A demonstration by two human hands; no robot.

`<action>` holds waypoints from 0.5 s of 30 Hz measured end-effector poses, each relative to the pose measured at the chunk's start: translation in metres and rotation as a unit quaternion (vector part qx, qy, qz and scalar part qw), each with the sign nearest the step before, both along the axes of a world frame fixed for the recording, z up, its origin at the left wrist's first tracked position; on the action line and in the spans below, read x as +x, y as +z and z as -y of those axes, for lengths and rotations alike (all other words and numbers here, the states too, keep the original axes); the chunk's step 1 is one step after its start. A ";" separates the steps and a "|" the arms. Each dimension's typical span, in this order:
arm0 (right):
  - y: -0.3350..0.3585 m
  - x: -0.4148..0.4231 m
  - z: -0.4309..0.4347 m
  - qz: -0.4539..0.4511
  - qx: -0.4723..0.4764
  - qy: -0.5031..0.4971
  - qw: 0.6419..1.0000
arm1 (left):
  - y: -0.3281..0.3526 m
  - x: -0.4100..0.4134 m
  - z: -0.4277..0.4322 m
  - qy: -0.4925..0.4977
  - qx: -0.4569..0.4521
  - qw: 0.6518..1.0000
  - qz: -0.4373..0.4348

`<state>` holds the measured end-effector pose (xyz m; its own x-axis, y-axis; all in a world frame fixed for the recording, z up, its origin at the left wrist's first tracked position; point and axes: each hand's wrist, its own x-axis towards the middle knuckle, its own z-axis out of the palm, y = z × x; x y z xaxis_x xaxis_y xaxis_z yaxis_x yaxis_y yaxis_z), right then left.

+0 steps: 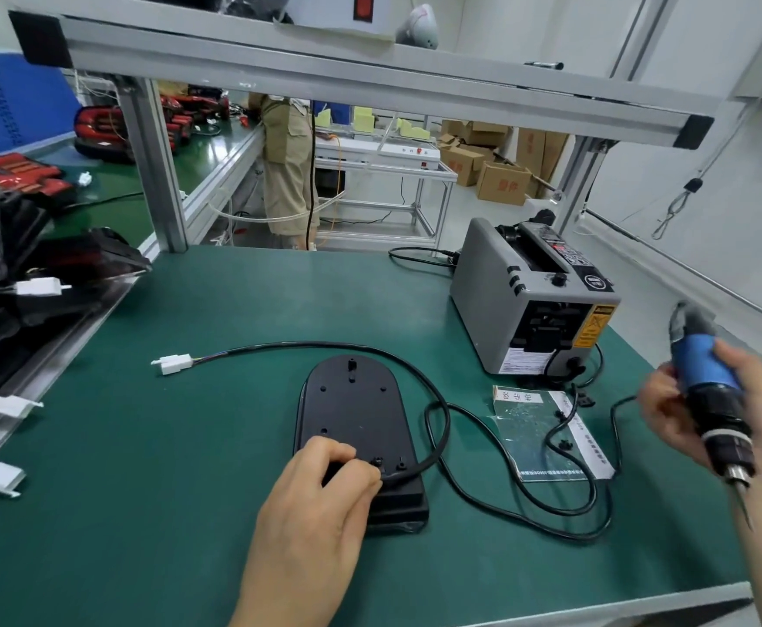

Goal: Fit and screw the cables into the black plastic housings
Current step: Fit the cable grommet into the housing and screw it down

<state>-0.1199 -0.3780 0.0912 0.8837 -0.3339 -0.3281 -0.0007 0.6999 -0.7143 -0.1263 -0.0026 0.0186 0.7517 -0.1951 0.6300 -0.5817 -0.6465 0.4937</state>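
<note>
black housing (354,414) lies flat, long axis running away from the person. left hand (320,504), fingers curled, holds the cable (324,343) down at the housing's near end. right hand (682,418) grips the screwdriver (704,366) well right of the housing, bit tilted down; judged target lies to its left.

Two hands (315,504) (668,411), one electric screwdriver (704,368), one tape dispenser (505,305).
</note>
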 end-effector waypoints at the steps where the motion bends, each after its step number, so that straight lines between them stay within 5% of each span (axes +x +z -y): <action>1: 0.007 0.000 -0.011 0.039 0.007 -0.012 0.999 | 0.000 0.000 0.000 0.000 0.000 1.000 0.001; 9: 0.046 0.024 -0.103 0.177 0.086 0.041 0.980 | 0.001 0.001 -0.001 -0.003 0.006 1.000 0.008; 15: 0.054 0.053 -0.174 0.250 -0.040 0.043 0.966 | 0.002 0.003 -0.002 -0.009 0.021 1.000 0.021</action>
<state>-0.0674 -0.2039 0.1451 0.9510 -0.2579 0.1706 0.3019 0.6550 -0.6927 -0.1233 -0.0009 0.0202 0.7212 -0.2358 0.6514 -0.6128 -0.6556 0.4411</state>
